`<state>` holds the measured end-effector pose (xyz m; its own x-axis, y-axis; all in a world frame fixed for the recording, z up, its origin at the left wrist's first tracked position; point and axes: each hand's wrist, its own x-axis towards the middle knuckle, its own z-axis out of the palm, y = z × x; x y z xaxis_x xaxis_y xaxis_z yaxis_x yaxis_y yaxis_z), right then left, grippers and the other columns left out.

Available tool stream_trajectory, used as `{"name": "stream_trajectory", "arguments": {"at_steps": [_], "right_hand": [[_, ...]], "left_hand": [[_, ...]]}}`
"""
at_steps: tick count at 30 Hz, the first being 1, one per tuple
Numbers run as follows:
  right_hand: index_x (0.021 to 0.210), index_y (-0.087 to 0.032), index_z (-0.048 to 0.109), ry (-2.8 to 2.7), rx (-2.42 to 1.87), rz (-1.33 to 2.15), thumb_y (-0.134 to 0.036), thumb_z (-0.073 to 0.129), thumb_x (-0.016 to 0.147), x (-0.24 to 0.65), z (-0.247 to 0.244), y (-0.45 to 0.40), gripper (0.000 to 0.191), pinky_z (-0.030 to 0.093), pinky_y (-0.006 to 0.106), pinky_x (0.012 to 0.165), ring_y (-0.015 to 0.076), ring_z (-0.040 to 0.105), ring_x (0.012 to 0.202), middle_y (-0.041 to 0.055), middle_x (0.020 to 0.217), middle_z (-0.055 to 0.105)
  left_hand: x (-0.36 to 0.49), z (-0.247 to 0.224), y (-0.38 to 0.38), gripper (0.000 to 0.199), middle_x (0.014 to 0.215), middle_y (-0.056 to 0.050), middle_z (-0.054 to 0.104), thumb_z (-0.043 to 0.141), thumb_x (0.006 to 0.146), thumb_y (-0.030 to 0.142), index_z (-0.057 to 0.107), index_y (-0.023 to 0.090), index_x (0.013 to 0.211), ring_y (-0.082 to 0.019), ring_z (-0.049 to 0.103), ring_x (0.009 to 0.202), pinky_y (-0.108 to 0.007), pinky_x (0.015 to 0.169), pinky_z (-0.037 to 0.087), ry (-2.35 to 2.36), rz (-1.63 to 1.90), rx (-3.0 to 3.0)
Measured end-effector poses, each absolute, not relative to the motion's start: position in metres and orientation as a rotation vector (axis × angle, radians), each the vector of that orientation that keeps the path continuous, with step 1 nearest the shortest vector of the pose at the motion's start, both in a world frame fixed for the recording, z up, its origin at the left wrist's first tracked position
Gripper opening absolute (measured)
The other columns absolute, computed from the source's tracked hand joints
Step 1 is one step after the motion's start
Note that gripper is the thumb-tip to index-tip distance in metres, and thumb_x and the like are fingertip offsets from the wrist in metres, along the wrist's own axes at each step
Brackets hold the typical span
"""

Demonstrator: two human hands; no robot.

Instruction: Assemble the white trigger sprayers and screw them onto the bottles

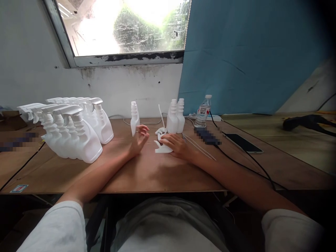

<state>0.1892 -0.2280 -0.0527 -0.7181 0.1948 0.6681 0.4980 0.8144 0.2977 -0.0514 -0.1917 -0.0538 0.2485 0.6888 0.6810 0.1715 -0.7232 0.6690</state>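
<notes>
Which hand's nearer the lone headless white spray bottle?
Left. The left hand is at the base of the bottle; the right hand is farther right, at a white trigger head.

I can't read any word or number from where I stand: the red-and-white label (203, 110) on the clear bottle (201, 121) is too small to make out, and so are the marks on the blue-edged sticker (19, 188) near the front edge of the table (147, 175).
</notes>
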Motion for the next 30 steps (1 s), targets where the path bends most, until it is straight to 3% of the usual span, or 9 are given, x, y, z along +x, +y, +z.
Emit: {"name": "stream_trajectory", "arguments": {"at_steps": [3, 6, 8, 14, 22, 30], "right_hand": [[0.130, -0.020, 0.051, -2.311, -0.577, -0.583, -0.010, 0.044, 0.088, 0.196, -0.049, -0.231, 0.044, 0.048, 0.047, 0.096, 0.0287, 0.053, 0.122, 0.0163, 0.128, 0.056], [0.131, -0.023, 0.052, -2.336, -0.593, -0.623, -0.019, 0.047, 0.092, 0.197, -0.048, -0.232, 0.040, 0.048, 0.048, 0.097, 0.0290, 0.052, 0.122, 0.0159, 0.129, 0.055], [0.132, -0.023, 0.052, -2.335, -0.557, -0.635, -0.026, 0.050, 0.093, 0.196, -0.049, -0.232, 0.039, 0.048, 0.047, 0.098, 0.0284, 0.053, 0.121, 0.0151, 0.126, 0.056], [0.137, -0.023, 0.046, -2.302, -0.420, -0.645, -0.028, 0.048, 0.096, 0.192, -0.050, -0.231, 0.041, 0.046, 0.047, 0.105, 0.0261, 0.055, 0.122, 0.0129, 0.122, 0.059], [0.142, -0.015, 0.040, -2.276, -0.297, -0.691, -0.030, 0.051, 0.095, 0.191, -0.042, -0.237, 0.051, 0.049, 0.047, 0.102, 0.0285, 0.057, 0.118, 0.0171, 0.117, 0.061], [0.130, -0.020, 0.051, -2.131, -0.288, -0.441, -0.033, 0.056, 0.090, 0.191, -0.034, -0.249, 0.043, 0.053, 0.045, 0.092, 0.0274, 0.064, 0.106, 0.0145, 0.110, 0.065]], "left_hand": [[-0.070, -0.061, -0.153, 0.047, 0.119, -0.011, 0.049, 0.064, 0.082, 0.046, 0.040, 0.021, 0.113, -0.020, 0.053, 0.103, -0.033, 0.087, 0.046, 1.304, 1.822, 1.910], [-0.084, -0.073, -0.118, 0.069, 0.125, -0.013, 0.045, 0.081, 0.066, 0.039, 0.040, 0.019, 0.118, -0.025, 0.049, 0.113, -0.037, 0.095, 0.044, 1.532, 1.798, 1.817], [-0.087, -0.078, -0.103, 0.073, 0.126, -0.013, 0.046, 0.084, 0.060, 0.031, 0.043, 0.019, 0.119, -0.027, 0.050, 0.116, -0.038, 0.096, 0.044, 1.548, 1.726, 1.808], [-0.095, -0.078, -0.099, 0.043, 0.115, -0.009, 0.059, 0.069, 0.073, 0.011, 0.053, 0.017, 0.112, -0.027, 0.054, 0.112, -0.040, 0.101, 0.041, 1.528, 1.651, 1.853], [-0.106, -0.078, -0.101, 0.044, 0.124, -0.009, 0.057, 0.059, 0.077, 0.005, 0.054, 0.016, 0.119, -0.025, 0.052, 0.115, -0.037, 0.103, 0.040, 1.553, 1.705, 1.817], [-0.106, -0.079, -0.102, 0.051, 0.125, -0.009, 0.057, 0.049, 0.071, 0.000, 0.055, 0.018, 0.119, -0.024, 0.054, 0.117, -0.036, 0.104, 0.041, 1.499, 1.805, 1.877]]}}
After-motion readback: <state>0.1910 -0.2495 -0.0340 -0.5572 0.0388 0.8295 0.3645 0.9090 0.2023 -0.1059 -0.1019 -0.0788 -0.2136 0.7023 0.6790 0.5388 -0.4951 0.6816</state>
